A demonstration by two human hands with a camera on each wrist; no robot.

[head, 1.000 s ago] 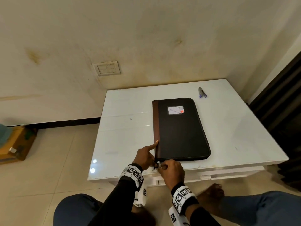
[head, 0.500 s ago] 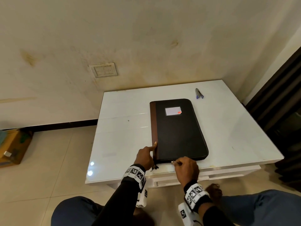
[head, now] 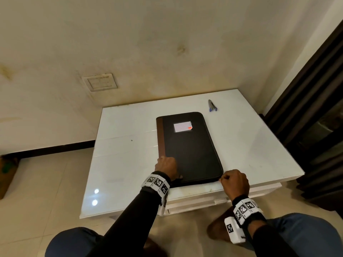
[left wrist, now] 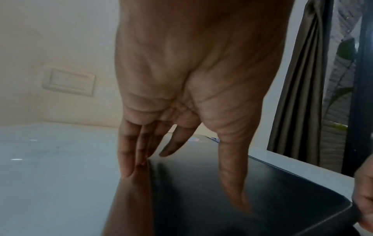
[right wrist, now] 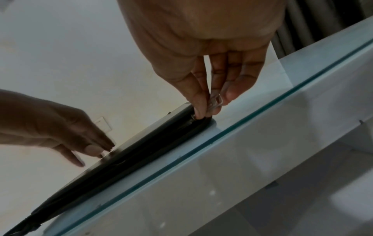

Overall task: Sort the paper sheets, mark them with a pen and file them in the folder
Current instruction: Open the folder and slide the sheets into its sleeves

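Folder (head: 191, 147), black with a brown spine, lies flat and closed in the middle of the white counter (head: 259, 145), its near edge close to the counter's front. The left hand (head: 167, 166) presses straight fingers on the near left corner. The right hand (head: 234, 182) pinches the metal zipper pull (right wrist: 216, 102) at the near right corner; the head view hides the pull. A pen (head: 211, 105) lies well beyond. No paper sheets show

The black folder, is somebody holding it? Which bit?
The right hand pinches the metal zipper pull at the near right corner of the folder. The left hand just presses flat on its cover, no grip.
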